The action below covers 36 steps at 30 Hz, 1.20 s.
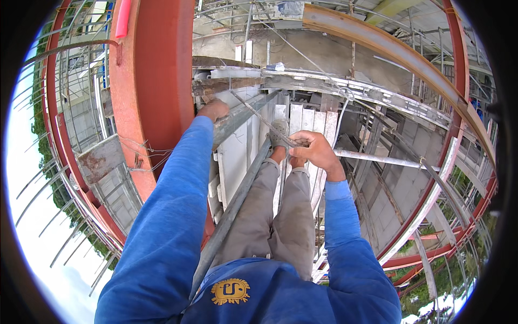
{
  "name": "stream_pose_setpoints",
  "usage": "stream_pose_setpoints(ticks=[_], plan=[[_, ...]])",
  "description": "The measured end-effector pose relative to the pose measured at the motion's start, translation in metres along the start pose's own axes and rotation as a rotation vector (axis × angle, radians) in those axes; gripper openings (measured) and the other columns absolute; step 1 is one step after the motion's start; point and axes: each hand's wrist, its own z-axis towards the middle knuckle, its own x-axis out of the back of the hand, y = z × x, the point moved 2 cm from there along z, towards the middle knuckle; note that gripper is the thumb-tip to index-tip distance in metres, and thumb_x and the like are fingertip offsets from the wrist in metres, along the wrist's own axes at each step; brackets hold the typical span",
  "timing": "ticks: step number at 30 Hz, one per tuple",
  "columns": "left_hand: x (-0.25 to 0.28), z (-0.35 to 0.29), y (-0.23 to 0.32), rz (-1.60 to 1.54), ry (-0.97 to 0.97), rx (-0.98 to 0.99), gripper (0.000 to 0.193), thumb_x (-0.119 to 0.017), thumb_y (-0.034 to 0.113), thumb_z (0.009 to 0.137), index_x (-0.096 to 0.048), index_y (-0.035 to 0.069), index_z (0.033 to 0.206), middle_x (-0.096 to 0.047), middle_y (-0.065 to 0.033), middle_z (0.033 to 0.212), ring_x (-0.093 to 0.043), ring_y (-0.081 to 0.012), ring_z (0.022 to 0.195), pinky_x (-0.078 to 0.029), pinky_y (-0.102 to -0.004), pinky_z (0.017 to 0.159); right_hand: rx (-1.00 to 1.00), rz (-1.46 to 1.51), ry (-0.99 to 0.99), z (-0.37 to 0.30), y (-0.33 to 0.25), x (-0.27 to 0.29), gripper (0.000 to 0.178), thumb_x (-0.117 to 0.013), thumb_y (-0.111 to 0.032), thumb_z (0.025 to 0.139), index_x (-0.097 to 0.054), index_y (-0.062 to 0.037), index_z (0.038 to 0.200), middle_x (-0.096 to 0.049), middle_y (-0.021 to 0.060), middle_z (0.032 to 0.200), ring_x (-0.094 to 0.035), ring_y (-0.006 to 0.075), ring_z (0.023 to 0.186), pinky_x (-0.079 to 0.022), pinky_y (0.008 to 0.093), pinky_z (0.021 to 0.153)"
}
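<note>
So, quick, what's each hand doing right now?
Left hand: against the grey pipe; grip cannot be told.
Right hand: closed, holding a thin rod.

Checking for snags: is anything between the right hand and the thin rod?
Nothing visible: the right hand pinches the thin rod. Farther along, it crosses in front of the grey beam by the left hand.

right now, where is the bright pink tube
In the head view, the bright pink tube is at the top left, by the broad red steel column, farther left than the left hand.

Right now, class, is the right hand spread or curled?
The right hand is curled: its fingers bend toward the thumb.
</note>
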Motion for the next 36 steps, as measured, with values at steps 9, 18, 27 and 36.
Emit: stream_pose_setpoints(ticks=[9,18,27,36], plan=[[0.006,0.005,-0.001,0.049,-0.133,-0.107,0.064,-0.077,0.043,0.088,-0.070,-0.001,0.133,-0.064,-0.0304,0.142,-0.063,-0.0477,0.130,-0.049,-0.0498,0.112,0.030,-0.031,0.310,0.040,0.008,0.085,0.028,-0.076,-0.027,0.100,-0.076,-0.0008,0.111,-0.073,0.0061,0.087,-0.064,0.0113,0.066,-0.047,0.0257,0.057],[0.001,0.018,-0.020,-0.112,0.004,0.058,0.071,-0.084,0.041,0.086,-0.068,-0.007,0.136,-0.067,-0.0255,0.140,-0.066,-0.0363,0.125,-0.048,-0.0466,0.109,-0.040,0.266,0.281,0.063,0.035,0.100,0.034,-0.074,-0.031,0.100,-0.072,-0.0019,0.117,-0.069,0.0055,0.077,-0.058,0.0087,0.055,-0.034,0.0229,0.043],[0.024,-0.027,0.020,0.093,0.066,-0.078,0.085,-0.061,0.066,0.099,-0.062,-0.008,0.142,-0.057,-0.0306,0.151,-0.054,-0.0435,0.143,-0.042,-0.0474,0.119,-0.082,0.206,0.272,0.046,0.055,0.088,0.038,-0.068,-0.036,0.104,-0.070,-0.0017,0.121,-0.071,0.0062,0.081,-0.064,0.0115,0.060,-0.041,0.0259,0.046],[0.018,-0.069,0.067,0.170,0.248,0.011,0.076,-0.049,0.068,0.104,-0.070,0.003,0.137,-0.063,-0.0209,0.148,-0.059,-0.0390,0.138,-0.042,-0.0497,0.117,-0.135,0.359,0.354,0.046,0.088,0.079,0.030,-0.069,-0.036,0.105,-0.069,-0.0062,0.105,-0.068,0.0035,0.075,-0.059,0.0097,0.056,-0.038,0.0254,0.045]])
